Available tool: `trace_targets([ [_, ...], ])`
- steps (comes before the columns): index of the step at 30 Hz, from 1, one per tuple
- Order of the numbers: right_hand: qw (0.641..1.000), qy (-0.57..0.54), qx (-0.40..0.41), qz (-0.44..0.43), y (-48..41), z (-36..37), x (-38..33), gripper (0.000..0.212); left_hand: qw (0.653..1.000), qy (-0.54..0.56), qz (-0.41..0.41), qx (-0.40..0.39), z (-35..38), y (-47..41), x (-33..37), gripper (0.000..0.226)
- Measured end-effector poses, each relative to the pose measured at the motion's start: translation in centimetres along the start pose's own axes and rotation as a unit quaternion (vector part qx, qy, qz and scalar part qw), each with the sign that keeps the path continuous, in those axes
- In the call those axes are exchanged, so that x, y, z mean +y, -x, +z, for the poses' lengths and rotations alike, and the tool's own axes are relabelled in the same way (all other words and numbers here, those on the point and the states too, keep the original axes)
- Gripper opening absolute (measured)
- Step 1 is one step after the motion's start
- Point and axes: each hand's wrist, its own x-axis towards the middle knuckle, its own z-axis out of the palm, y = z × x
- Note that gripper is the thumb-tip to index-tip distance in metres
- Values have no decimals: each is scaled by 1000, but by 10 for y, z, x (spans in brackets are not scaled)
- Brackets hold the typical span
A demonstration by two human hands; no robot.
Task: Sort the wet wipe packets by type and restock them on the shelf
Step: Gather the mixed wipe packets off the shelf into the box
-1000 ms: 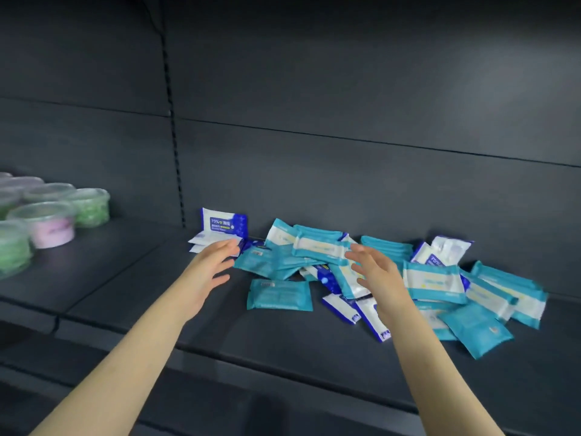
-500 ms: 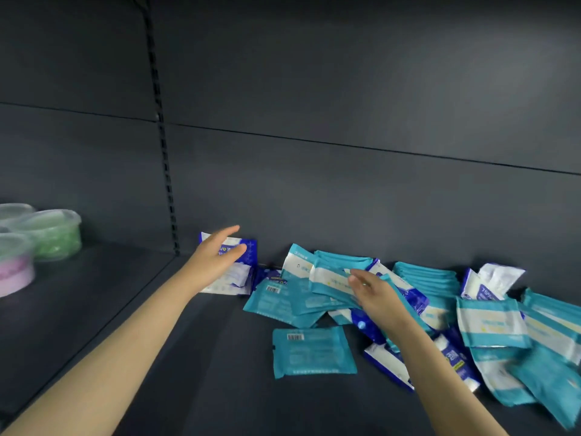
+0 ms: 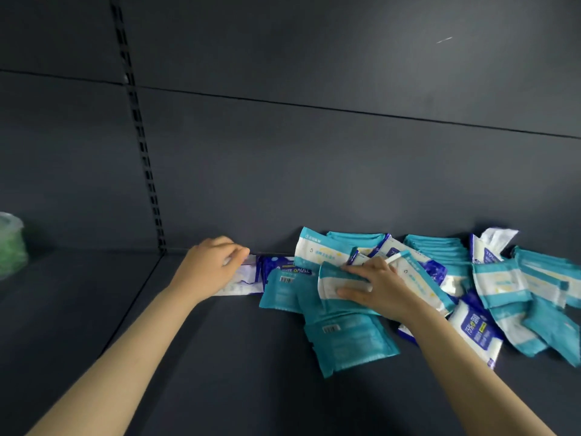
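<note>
A loose heap of several wet wipe packets lies on the dark shelf (image 3: 220, 372) against the back wall. Most are teal and white (image 3: 349, 344); a few are dark blue and white (image 3: 478, 328). My left hand (image 3: 209, 267) is at the heap's left end, its fingers curled over a blue-and-white packet (image 3: 242, 283) by the wall. My right hand (image 3: 377, 289) grips a teal-and-white packet (image 3: 333, 280) in the heap's middle, thumb on its front face and fingers over its top edge.
A clear tub with green contents (image 3: 11, 243) stands on the neighbouring shelf bay at far left. A slotted upright (image 3: 138, 133) runs up the back wall between the bays. Bare shelf surface spreads in front of the heap.
The view has moved in closer and to the right. My left hand came down onto the blue-and-white packet. My right hand closed on a teal-and-white packet in the heap.
</note>
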Motion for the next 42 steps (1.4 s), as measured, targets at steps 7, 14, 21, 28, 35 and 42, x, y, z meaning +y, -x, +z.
trace_targets([
  [7,999,37,-7,-2,-5,1,-19,62,999,-47,-9,-22,-5,2,-26,62],
  [14,999,42,5,-23,2,5,-27,66,993,-52,39,-103,-4,6,-25,39],
  [21,983,-183,7,1,5,-4,-41,39,987,-94,-50,-123,-6,7,-23,62],
  [28,995,-60,-47,-60,-21,14,-81,45,977,-46,-125,-167,-13,9,-22,67],
  [35,995,-24,-63,-69,-24,14,-85,46,960,78,-202,-176,-20,13,-27,69],
  [42,994,-84,-30,-66,-21,17,-81,46,946,189,-206,-166,-26,16,-22,45],
])
